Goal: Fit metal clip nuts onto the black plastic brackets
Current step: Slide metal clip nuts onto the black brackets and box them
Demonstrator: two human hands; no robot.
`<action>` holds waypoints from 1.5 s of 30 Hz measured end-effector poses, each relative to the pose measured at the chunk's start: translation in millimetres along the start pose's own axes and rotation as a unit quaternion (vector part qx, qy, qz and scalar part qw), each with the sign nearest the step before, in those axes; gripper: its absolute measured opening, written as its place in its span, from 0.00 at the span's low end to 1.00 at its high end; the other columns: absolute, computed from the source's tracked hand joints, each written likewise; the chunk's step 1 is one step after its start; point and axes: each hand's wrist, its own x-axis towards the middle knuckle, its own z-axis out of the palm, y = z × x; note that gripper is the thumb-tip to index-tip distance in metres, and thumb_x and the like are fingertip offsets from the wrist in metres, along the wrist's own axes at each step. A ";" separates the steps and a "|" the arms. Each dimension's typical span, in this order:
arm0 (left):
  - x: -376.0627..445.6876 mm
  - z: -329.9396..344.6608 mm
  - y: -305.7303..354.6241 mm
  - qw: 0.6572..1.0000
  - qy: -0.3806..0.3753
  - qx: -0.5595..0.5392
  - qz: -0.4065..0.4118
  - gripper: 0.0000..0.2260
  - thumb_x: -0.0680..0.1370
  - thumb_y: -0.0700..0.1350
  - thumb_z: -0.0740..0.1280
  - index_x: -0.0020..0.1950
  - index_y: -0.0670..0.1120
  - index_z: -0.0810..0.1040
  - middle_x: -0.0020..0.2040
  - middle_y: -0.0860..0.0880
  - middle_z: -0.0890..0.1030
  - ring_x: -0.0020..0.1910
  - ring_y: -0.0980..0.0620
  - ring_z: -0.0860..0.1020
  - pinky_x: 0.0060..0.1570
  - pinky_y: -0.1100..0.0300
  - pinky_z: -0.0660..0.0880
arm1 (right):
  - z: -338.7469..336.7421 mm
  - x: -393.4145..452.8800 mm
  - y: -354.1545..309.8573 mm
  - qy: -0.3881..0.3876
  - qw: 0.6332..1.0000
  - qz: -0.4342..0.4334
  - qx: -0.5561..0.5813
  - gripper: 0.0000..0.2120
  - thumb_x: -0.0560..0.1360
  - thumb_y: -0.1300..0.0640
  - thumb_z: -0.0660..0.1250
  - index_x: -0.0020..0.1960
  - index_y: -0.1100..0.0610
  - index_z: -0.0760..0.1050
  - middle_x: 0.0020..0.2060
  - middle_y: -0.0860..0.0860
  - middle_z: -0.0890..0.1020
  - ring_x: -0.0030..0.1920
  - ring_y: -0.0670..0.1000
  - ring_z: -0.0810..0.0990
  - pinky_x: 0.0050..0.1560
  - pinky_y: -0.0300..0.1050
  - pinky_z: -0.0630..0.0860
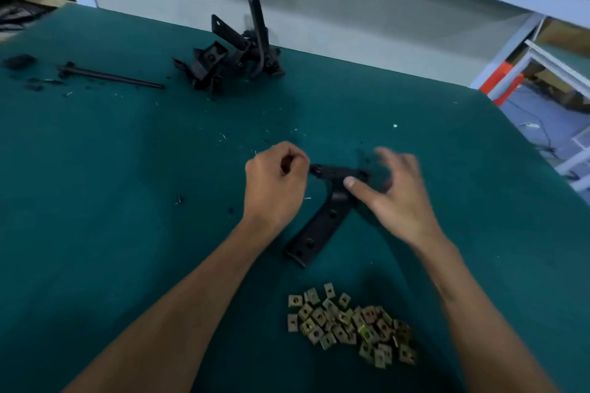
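Brass-coloured clip nuts (351, 325) lie heaped nearest — beyond them a black bracket (325, 217) rests flat on the green table (127, 169). Left hand (274, 182) is curled at its end, contents unclear; right hand (396, 191), blurred, spreads open above. Next, probably, pressing a nut home.
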 end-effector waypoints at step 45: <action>-17.4 -12.6 2.4 0.875 -0.010 0.453 0.171 0.24 0.83 0.64 0.53 0.42 0.47 0.74 0.32 0.45 0.78 0.31 0.35 0.76 0.31 0.54 0.61 | -17.9 -48.9 -9.9 -0.453 0.881 -0.129 0.052 0.08 0.71 0.56 0.80 0.47 0.47 0.83 0.39 0.54 0.78 0.33 0.47 0.73 0.34 0.48 0.73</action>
